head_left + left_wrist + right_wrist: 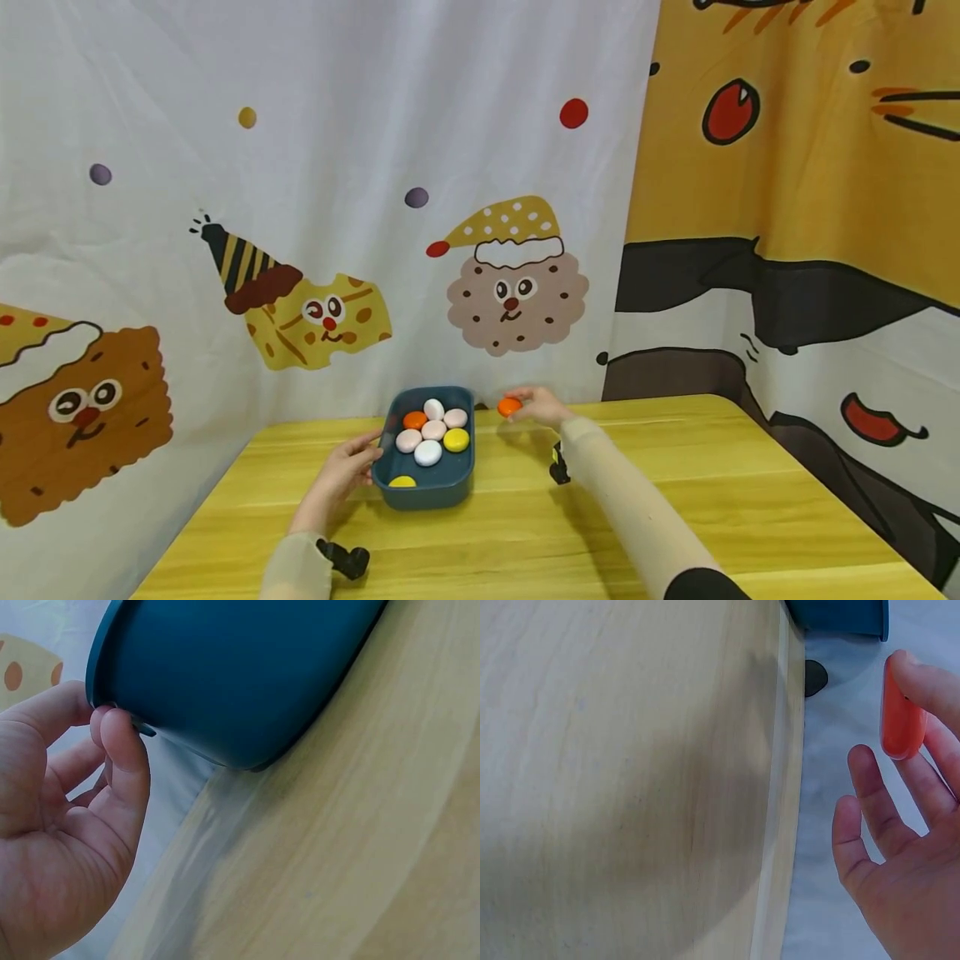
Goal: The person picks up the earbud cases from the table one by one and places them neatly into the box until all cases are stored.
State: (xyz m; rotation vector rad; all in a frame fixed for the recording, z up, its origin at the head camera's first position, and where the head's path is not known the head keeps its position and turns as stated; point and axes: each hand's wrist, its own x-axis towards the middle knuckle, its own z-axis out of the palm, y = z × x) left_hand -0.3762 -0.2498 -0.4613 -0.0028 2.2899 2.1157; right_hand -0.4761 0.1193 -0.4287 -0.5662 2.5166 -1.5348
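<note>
A dark blue plastic bin stands on the table, holding several rounded discs: white, pale pink, yellow and orange. At its left side my left hand grips the rim between thumb and fingers; the left wrist view shows the fingertips at the rim's edge. My right hand pinches another orange disc between thumb and fingers, above the table to the right of the bin. Its other fingers stay apart from the disc.
The wooden table reaches back to a white curtain printed with cartoon food. A yellow curtain with a cartoon animal hangs on the right.
</note>
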